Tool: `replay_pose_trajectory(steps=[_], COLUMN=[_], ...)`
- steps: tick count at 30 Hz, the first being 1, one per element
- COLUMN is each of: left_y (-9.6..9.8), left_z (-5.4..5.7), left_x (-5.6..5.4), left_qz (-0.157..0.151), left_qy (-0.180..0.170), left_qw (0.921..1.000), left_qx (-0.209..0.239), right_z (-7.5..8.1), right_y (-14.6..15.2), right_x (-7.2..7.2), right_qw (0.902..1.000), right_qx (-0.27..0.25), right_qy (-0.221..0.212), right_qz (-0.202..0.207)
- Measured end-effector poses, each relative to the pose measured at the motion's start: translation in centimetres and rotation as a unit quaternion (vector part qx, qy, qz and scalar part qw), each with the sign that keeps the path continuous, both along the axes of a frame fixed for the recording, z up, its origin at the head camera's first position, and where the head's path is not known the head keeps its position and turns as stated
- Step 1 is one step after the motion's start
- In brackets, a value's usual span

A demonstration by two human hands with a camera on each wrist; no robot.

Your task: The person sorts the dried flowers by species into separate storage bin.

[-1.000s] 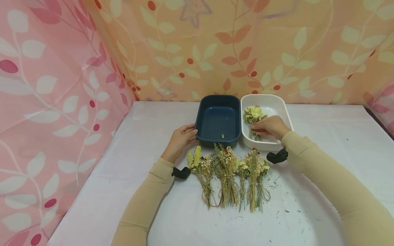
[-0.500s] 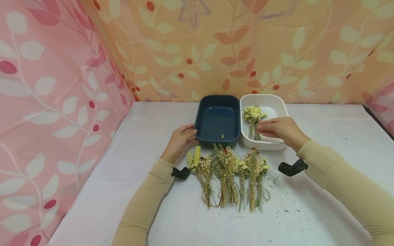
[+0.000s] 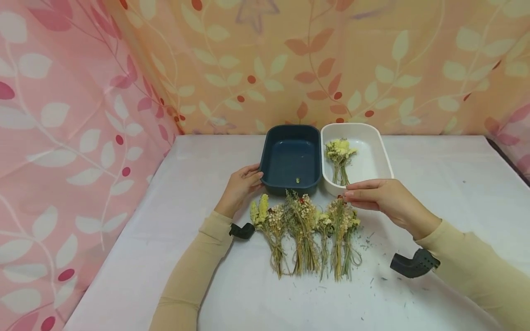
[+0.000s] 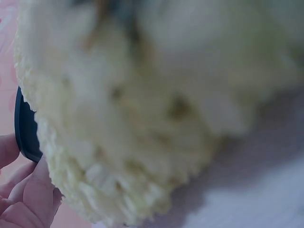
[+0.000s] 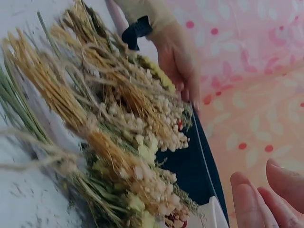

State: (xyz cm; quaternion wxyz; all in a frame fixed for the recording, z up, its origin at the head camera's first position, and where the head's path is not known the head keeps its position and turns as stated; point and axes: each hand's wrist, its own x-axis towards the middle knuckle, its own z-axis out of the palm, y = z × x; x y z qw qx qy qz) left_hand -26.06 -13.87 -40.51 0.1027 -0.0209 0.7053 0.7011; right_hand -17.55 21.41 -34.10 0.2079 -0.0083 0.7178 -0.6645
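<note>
My left hand (image 3: 241,187) holds the left side of a dark blue tray (image 3: 291,187), thumb and fingers at its rim. Held out straight and empty, the fingers of my right hand (image 3: 387,200) hover by the front rim of the white tray (image 3: 383,151). In that tray lie yellow dried flowers (image 3: 340,154) with their stems toward me. Several tied bunches of dried flowers (image 3: 304,234) lie in a row in front of the trays. A pale flower head (image 4: 118,118) fills most of the left wrist view.
The two trays stand side by side near the back of the white-covered table (image 3: 198,161). A small flower bit (image 3: 297,180) lies in the blue tray. Stem crumbs scatter the cloth at the right. Patterned fabric (image 3: 232,69) hangs behind and at the left.
My right hand has let go of the yellow dried flowers in the white tray and drawn back toward me and right. My left hand has stayed at the blue tray.
</note>
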Motion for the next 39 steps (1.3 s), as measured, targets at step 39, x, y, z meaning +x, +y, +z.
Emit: replay_pose_trajectory(steps=[39], left_y=[0.0], left_z=[0.0], left_x=[0.0], left_qz=[0.006], left_qy=[-0.002], left_qw=[1.0000], left_qx=[0.005], right_z=[-4.0], right_y=[0.4], right_x=[5.1], right_qw=[0.9937], right_qx=[-0.033], right_qy=[-0.097], right_qz=[0.045])
